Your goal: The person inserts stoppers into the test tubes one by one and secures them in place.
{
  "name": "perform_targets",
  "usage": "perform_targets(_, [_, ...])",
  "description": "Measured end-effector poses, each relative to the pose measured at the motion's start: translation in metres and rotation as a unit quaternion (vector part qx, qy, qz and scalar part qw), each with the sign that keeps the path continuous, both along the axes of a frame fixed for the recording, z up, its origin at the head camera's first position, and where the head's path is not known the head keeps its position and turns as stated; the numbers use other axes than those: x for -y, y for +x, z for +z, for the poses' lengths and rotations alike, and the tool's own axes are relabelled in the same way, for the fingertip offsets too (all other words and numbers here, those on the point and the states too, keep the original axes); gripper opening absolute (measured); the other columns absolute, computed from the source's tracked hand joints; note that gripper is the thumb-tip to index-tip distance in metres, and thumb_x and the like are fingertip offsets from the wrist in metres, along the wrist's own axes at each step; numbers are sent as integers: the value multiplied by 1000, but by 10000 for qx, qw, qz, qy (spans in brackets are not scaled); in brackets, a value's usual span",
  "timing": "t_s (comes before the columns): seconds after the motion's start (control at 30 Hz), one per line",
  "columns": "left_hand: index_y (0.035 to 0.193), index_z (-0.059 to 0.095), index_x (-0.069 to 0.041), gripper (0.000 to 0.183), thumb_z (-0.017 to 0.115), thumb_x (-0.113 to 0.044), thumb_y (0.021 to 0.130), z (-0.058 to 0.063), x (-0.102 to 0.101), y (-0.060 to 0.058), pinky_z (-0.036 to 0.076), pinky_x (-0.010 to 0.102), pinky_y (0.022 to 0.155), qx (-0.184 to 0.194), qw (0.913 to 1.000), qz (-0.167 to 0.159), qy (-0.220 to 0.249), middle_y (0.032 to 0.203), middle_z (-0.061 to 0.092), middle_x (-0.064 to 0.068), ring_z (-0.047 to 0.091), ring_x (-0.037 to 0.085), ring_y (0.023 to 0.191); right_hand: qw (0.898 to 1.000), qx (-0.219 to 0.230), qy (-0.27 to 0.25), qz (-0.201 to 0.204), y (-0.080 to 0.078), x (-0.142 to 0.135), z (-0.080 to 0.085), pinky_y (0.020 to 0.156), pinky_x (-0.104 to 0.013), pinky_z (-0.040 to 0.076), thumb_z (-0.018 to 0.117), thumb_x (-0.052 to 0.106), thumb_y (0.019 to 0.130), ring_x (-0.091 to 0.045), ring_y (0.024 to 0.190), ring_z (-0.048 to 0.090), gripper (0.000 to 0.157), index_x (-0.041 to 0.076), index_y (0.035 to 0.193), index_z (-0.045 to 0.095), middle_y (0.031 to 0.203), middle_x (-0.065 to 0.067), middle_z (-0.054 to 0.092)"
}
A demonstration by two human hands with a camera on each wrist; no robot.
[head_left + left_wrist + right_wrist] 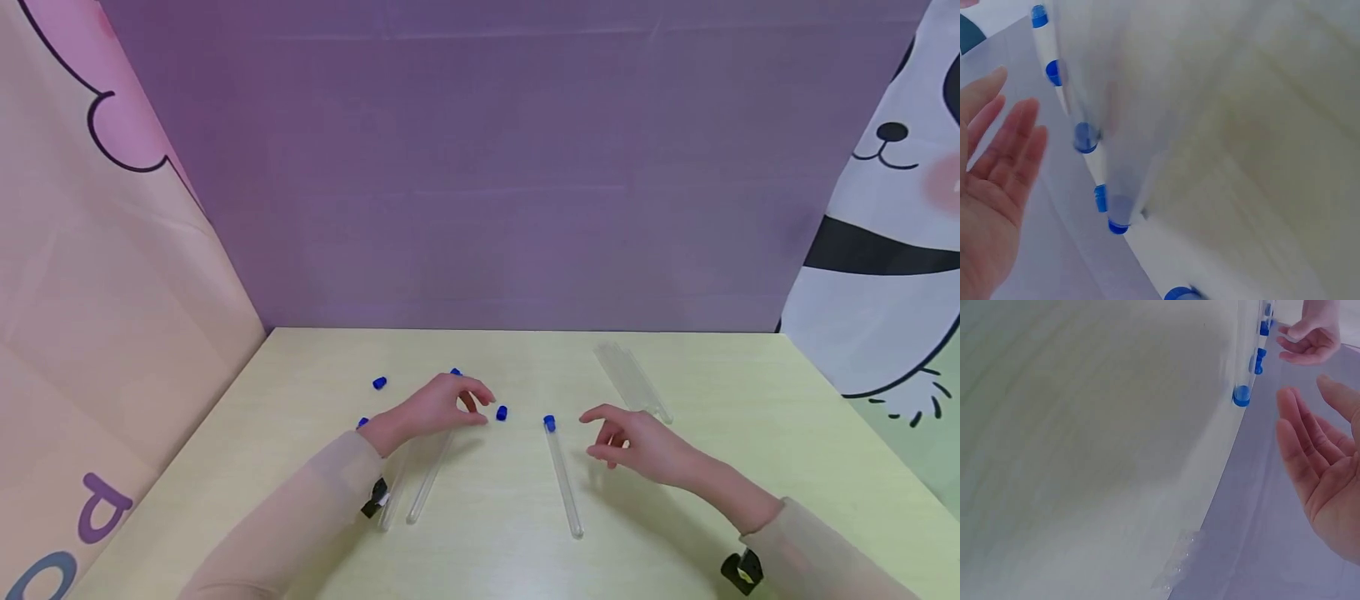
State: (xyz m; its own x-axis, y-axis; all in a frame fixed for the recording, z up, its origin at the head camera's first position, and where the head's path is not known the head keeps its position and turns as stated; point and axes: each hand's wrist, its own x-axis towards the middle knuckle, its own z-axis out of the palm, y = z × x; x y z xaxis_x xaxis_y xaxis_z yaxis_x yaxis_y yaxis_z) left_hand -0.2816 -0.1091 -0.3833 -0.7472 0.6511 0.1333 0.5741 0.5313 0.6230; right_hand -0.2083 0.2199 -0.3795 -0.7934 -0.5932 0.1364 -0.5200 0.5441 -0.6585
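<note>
My left hand (435,408) hovers over the left-middle of the table with loosely bent fingers and nothing between them. Just right of its fingertips lies a loose blue cap (502,412). Beneath and beside that hand are two clear test tubes (429,492), their far ends partly hidden by it. To the right lies a clear test tube (564,483) with a blue cap (550,423) on its far end. My right hand (637,442) floats beside that tube, fingers relaxed and apart from it. In the left wrist view, the left palm (997,200) shows nothing held.
Another blue cap (379,382) sits farther back on the left. Two more bits of blue show around the left hand, partly covered. Several clear tubes (626,375) lie side by side behind the right hand. A purple cloth backdrop (487,183) rises at the table's far edge.
</note>
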Motion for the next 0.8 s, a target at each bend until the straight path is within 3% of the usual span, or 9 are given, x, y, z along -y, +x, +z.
perform_targets(0.2, [110,69,-5,28,77,-10,84,-2,-8,-5,52,23,73,-30,10000,14,-86,104,66,6,65,10,84,9998,-176,41,-72,-3,-8,0,60,-27,50,68,18,93,-13,69,62,39,0,126,54,86,-1,67])
perform_targets(0.4, [110,69,-5,27,76,-10,84,-4,-14,-9,50,25,76,-61,9997,4,-216,102,66,4,65,12,86,9996,-217,6,-172,-1,-18,1,59,-27,50,67,20,93,-15,70,63,39,1,125,55,86,-1,66])
perform_targets(0.8, [116,68,-9,33,77,-14,85,-12,-28,-20,51,24,77,357,9965,160,-738,106,66,-2,62,12,91,9992,-281,-54,-277,4,-34,-2,59,-27,51,66,19,94,-14,69,63,37,-1,123,56,87,-2,67])
